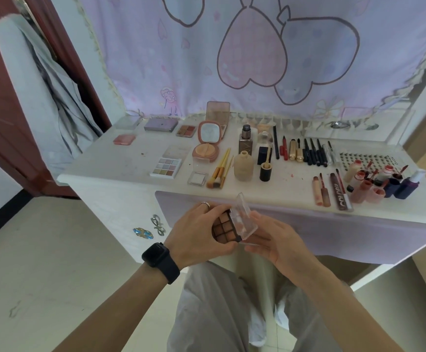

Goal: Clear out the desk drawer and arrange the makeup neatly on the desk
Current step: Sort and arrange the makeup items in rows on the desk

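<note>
Brown-panned and open, the eyeshadow palette (225,229) sits in our hands just short of the tabletop (110,163) (lid (245,219) tilted rightward), left hand (201,232) fingers curled round its base, right hand (275,240) fingers pinching the lid.

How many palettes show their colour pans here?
3: the held palette, the nine-pan palette mid-desk, the four-pan palette behind it. Another may hide behind the pink compact.

"COLOR" in white capitals along the dark lip gloss tube (342,196).
</note>
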Tool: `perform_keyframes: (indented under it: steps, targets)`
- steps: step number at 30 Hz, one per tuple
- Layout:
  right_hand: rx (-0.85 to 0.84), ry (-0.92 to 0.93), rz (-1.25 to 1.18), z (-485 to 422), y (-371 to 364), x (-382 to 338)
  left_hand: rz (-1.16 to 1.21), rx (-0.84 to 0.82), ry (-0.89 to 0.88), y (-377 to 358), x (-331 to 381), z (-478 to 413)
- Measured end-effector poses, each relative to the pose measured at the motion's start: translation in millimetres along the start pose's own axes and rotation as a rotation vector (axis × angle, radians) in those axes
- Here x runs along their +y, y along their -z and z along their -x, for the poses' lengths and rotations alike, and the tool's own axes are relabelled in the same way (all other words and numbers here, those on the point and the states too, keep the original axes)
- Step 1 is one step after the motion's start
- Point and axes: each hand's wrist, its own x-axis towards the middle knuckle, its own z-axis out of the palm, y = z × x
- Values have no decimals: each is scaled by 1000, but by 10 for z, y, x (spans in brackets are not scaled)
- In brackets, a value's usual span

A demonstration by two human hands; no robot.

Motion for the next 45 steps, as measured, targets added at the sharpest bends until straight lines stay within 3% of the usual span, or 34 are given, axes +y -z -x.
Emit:
perform_keyframes:
  steps: [3, 9, 16, 20, 25, 37, 45]
  targets:
    - [18, 27, 159, -96, -161, 19, 51, 24, 75, 137, -183, 103]
    - [83, 321, 846, -374, -491, 179, 316, 261, 395, 597, -844, 193]
    - [76, 934, 1523, -915, -1031, 323, 174, 313, 727, 984, -1660, -226]
    - [12, 981, 1754, -1224, -1229, 292, 73, 220, 777, 1121, -1929, -530]
    - [-7, 1018, 1804, -1446, -1285, 330, -51, 114, 810, 1112, -2183, -790]
    - [123, 1146, 1696, -1549, -1285, 543, -38, 217, 744, 957, -2251, -799]
    - [145, 1138, 1680, -1587, -1284, 604, -125, 112, 781, 968, -2209, -858]
